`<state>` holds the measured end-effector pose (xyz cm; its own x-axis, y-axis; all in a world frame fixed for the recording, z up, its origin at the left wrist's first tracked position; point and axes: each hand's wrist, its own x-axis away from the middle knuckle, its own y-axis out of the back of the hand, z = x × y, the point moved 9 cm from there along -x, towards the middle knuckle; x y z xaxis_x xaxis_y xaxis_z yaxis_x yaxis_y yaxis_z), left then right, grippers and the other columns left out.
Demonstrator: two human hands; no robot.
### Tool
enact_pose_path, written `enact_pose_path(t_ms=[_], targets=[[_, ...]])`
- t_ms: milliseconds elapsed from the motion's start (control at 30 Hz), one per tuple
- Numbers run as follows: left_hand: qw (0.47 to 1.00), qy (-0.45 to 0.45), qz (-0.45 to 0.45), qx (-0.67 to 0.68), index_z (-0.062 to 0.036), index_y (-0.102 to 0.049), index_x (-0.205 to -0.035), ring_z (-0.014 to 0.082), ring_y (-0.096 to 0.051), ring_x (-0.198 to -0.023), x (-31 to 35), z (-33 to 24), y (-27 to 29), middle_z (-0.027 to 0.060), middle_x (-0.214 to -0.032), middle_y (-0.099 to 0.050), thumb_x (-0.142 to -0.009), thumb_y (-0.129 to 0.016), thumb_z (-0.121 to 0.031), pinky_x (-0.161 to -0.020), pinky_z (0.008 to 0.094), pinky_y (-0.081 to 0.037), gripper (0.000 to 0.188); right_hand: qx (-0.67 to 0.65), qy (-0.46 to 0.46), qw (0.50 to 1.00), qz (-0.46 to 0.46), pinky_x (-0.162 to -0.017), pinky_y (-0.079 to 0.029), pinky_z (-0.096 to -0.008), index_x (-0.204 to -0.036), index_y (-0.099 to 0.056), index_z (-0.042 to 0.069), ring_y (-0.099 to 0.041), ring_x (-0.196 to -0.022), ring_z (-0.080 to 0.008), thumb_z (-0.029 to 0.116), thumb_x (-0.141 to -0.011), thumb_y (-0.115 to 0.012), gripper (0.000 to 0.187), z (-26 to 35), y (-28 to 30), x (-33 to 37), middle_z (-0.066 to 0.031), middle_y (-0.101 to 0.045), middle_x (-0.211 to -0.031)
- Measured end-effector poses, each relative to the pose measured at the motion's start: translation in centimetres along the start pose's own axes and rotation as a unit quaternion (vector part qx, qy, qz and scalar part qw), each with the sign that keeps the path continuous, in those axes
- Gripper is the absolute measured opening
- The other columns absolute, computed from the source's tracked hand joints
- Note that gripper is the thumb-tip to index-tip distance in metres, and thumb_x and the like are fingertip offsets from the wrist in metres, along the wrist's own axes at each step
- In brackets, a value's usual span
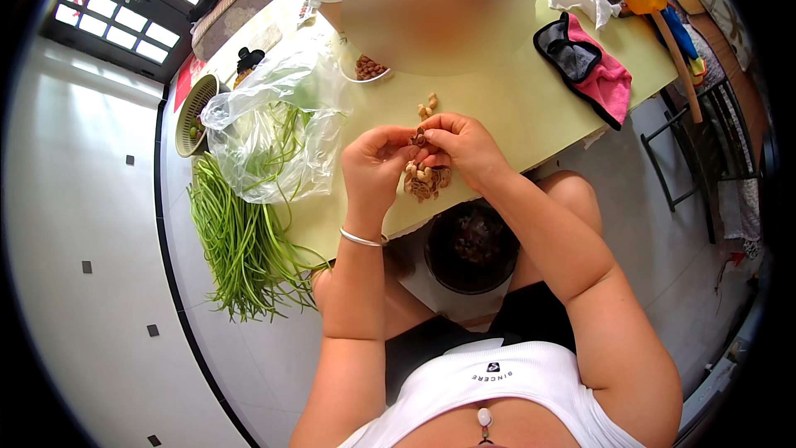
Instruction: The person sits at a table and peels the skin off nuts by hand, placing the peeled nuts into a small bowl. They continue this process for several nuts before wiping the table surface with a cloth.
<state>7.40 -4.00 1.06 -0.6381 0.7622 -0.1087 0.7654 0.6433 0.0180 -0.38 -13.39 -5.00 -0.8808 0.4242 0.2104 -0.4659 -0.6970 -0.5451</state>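
Over the near edge of the pale yellow table [497, 108], my left hand [371, 168] and my right hand [468, 148] meet, their fingertips pinched together on a peanut [417, 140]. Its brown colour shows between the fingers, but most of it is covered. Just below my hands lies a pile of unshelled peanuts [425, 186], partly hidden by my right fingers. A few more peanuts [428, 105] lie beyond my hands. Farther off to the left, a white bowl [375, 80] holds reddish-brown shelled kernels [367, 67].
Left of my hands, a clear plastic bag [278, 153] and long green stems [236, 245] hang over the table edge, near a basket [189, 120]. A black bin [471, 270] stands between my legs. Pink-and-black cloth [605, 83] lies right; a folding chair [705, 149] stands beyond. The far middle is blurred.
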Motion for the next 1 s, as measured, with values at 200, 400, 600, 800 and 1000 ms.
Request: enact_pose_path(t_ms=[200, 400, 600, 800, 1000], targets=[[0.995, -0.063, -0.012, -0.079, 0.0069, -0.066, -0.096, 0.0154, -0.068, -0.08, 0.0, -0.8, 0.5, 0.0111, -0.088, -0.069, -0.077, -0.065, 0.013, -0.073, 0.0237, -0.055, 0.02, -0.088, -0.073, 0.993, 0.027, -0.076, -0.056, -0.0252, -0.105, -0.059, -0.003, -0.066, -0.086, -0.0173, 0.006, -0.096, -0.043, 0.021, -0.7, -0.4, 0.4, -0.0115, -0.065, -0.097], [0.946, -0.155, -0.059, -0.28, 0.0007, -0.067, -0.093, 0.015, -0.065, -0.079, 0.3, -3.2, 0.3, 0.007, -0.084, -0.069, -0.072, -0.072, 0.004, -0.072, 0.0277, -0.052, 0.022, -0.106, -0.072, 0.991, 0.037, -0.085, -0.056, -0.0286, -0.109, -0.058, -0.004, -0.064, -0.094, -0.0186, 0.005, -0.096, -0.044, 0.022, -0.5, -0.8, 0.5, -0.0113, -0.062, -0.106], [0.889, -0.247, -0.034, -0.383, -0.0018, -0.062, -0.083, 0.0197, -0.063, -0.076, 0.7, -5.1, -1.9, 0.0069, -0.078, -0.064, -0.069, -0.073, 0.001, -0.072, 0.029, -0.05, 0.017, -0.061, -0.047, 0.995, 0.056, -0.087, -0.054, -0.0307, -0.11, -0.059, -0.003, -0.061, -0.1, -0.0151, 0.006, -0.096, -0.047, 0.021, -0.2, -1.1, 0.6, -0.0091, -0.062, -0.108], [0.973, -0.123, -0.048, -0.191, -0.0012, -0.059, -0.082, 0.0129, -0.062, -0.079, -0.2, -1.9, -0.1, 0.0046, -0.081, -0.063, -0.072, -0.071, 0.003, -0.072, 0.026, -0.05, 0.016, -0.113, -0.066, 0.99, 0.056, -0.085, -0.054, -0.0307, -0.108, -0.06, -0.003, -0.063, -0.093, -0.016, 0.009, -0.097, -0.046, 0.022, -0.5, -0.8, 0.6, -0.0095, -0.063, -0.103], [0.997, -0.032, -0.055, -0.041, -0.001, -0.059, -0.082, 0.0101, -0.061, -0.081, -0.5, -0.5, 1.0, 0.0044, -0.082, -0.063, -0.075, -0.07, 0.004, -0.073, 0.0233, -0.05, 0.013, -0.13, -0.096, 0.986, 0.046, -0.07, -0.054, -0.024, -0.108, -0.06, -0.003, -0.062, -0.082, -0.0127, 0.014, -0.097, -0.049, 0.024, -0.7, -0.8, 0.7, -0.0068, -0.064, -0.093]])
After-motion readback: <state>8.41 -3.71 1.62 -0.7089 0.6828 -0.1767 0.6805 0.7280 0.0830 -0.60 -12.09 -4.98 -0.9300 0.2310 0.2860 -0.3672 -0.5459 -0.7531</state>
